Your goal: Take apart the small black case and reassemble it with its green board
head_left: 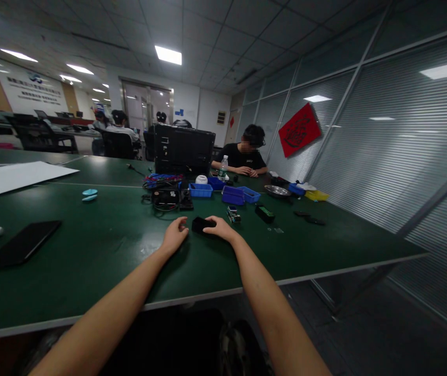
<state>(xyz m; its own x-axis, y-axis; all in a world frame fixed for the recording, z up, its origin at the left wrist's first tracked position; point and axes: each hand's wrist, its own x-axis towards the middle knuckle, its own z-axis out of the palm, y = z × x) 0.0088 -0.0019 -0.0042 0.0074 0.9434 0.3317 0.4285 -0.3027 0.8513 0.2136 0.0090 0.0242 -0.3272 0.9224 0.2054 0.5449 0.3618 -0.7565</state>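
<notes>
Both my arms stretch out over a dark green table [90, 250]. My right hand [220, 228] grips a small black block [200, 225] that rests on the table, its fingers closed on the block's right end. My left hand [175, 235] lies just left of the block with its fingers curled down; whether it touches the block I cannot make out. Beyond the hands lie a small green circuit board [233, 214] and a black and green module [265, 212].
Blue trays [201, 190] [233, 195], a tangle of cables [164, 198], a white ball [201, 179] and a black case [183, 149] sit farther back. A black phone [22, 243] lies at left. A person sits at the far end by a metal bowl [277, 191].
</notes>
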